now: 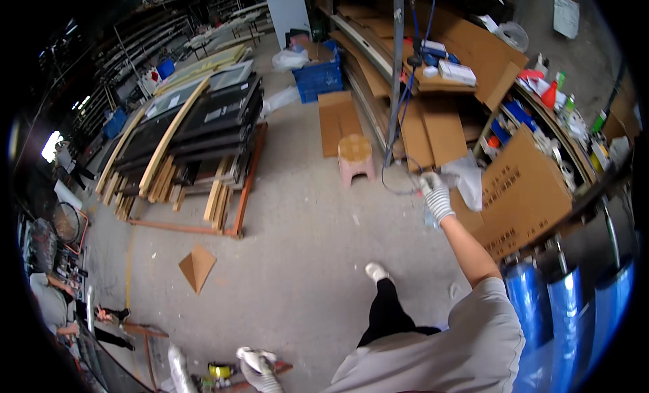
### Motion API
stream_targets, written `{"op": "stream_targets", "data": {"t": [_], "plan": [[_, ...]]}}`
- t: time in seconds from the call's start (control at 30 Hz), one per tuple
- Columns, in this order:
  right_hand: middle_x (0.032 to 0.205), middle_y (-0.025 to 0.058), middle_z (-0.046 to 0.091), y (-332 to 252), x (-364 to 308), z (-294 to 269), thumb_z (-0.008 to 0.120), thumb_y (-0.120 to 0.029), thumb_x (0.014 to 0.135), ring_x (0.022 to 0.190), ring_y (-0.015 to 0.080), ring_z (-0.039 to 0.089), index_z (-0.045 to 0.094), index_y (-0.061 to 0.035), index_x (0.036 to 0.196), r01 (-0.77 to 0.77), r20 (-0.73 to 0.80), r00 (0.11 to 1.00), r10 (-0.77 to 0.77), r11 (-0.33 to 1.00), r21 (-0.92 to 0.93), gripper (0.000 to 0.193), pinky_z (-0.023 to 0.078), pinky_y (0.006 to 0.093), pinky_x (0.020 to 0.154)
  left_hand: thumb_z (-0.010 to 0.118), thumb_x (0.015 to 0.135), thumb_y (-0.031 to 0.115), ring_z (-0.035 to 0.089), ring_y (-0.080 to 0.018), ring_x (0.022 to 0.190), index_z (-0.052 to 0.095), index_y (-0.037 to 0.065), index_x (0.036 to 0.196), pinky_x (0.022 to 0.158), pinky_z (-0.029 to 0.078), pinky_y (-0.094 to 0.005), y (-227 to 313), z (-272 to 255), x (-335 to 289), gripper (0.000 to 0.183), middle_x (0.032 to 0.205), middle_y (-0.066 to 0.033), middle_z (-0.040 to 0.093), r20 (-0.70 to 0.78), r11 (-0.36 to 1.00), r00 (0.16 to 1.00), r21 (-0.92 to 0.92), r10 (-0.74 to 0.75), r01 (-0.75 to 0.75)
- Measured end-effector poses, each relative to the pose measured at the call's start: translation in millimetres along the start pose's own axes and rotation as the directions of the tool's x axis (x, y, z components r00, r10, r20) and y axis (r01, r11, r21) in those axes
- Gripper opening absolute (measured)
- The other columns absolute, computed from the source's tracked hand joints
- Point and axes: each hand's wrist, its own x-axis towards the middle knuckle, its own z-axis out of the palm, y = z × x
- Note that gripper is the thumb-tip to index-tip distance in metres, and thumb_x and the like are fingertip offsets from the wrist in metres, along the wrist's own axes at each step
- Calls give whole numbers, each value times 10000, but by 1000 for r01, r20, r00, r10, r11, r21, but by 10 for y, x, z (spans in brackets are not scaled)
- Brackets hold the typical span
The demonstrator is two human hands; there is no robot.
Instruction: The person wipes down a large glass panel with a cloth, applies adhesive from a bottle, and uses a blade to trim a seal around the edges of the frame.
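My right hand, in a white striped glove, reaches forward at the right of centre. Its fingers are curled closed, and what they hold, if anything, is too small to make out. Beside it hang a thin dark cable loop and a sheet of clear plastic film. Low in the view, near the bottom edge, is my left hand, also gloved. Blur and its angle hide how its fingers are set. A reddish-brown metal bar and a yellow object show close to it.
A pink stool stands ahead by flat cardboard. Stacked dark panels rest on an orange frame at left. Cardboard sheets and blue film rolls line the right. Two people work at far left.
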Motion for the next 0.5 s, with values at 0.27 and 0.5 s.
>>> {"op": "stream_targets", "data": {"t": [0.27, 0.5], "plan": [[1015, 137, 626, -127, 3645, 122, 625, -241, 861, 885, 234, 599, 537, -22, 1118, 236, -306, 932, -195, 967, 101, 349, 471, 333, 851, 681, 827, 276, 555, -130, 859, 498, 21, 1251, 727, 479, -268, 818, 2975, 693, 527, 1008, -48, 600, 218, 942, 925, -60, -310, 330], [1003, 144, 601, -697, 5667, -169, 597, -152, 829, 854, 234, 594, 524, 13, 1188, 242, -73, 966, -249, 762, 601, 402, 498, 368, 754, 640, 824, 93, 595, -171, 978, 492, 6, 1229, 821, 502, -282, 1286, 3401, 1287, 439, 1063, -99, 604, -19, 945, 964, -203, -267, 258]]}}
